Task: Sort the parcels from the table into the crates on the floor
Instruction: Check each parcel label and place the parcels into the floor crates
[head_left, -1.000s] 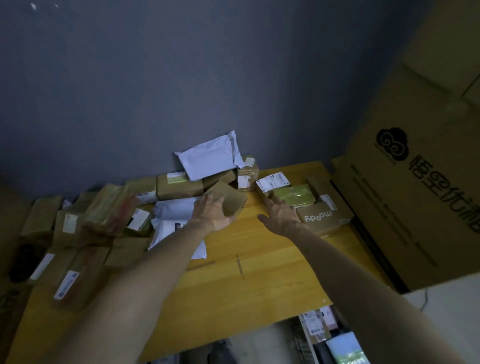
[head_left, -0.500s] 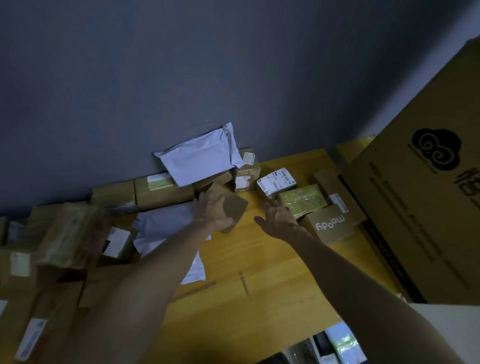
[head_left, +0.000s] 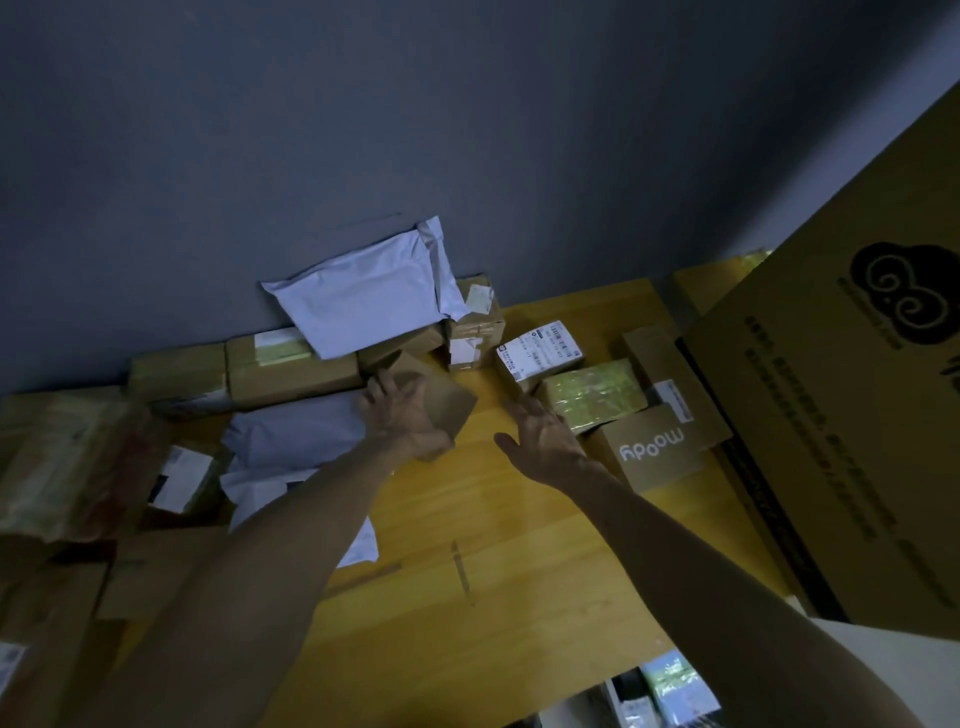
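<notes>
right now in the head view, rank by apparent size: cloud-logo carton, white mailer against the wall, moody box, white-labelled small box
1. cloud-logo carton, cut off by the frame
2. white mailer
3. moody box
4. white-labelled small box, only slightly smaller than the moody box

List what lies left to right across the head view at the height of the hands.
Flat white mailer → left hand, gripping a small brown box → right hand → moody box → large printed carton.
</notes>
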